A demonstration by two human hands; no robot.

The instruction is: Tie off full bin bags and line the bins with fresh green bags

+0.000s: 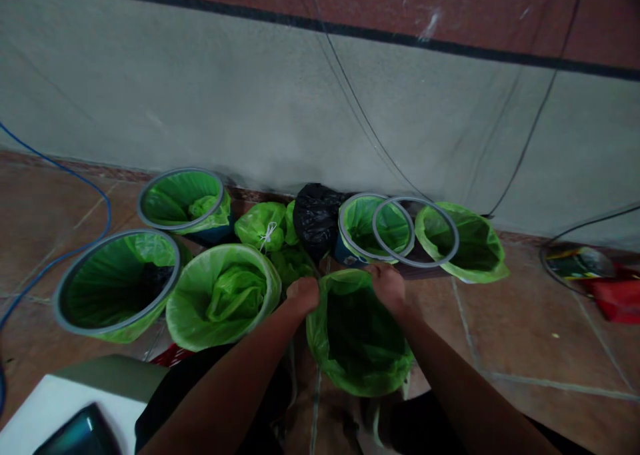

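Between my feet stands a bin lined with a green plastic bag [360, 378], its mouth wide and facing me. My left hand [304, 293] is closed on the bag's far left edge. On the far right edge, my right hand [388, 285] is closed too. The liner hides the bin's sides. Just beyond my right hand, a loose grey ring [455, 245] lies across a lined bin with its own grey rim [341, 225] and another green-lined bin [493, 255]. A black bag [317, 218] sits past my left hand, beside tied green bags [263, 222].
To the left are green-lined bins: one without a ring [183, 328], two with grey rims [60, 305] [145, 195]. A blue cable [107, 208] crosses the tiles. A phone [80, 435] lies on a white surface [45, 402]. Far right is a red object [617, 298].
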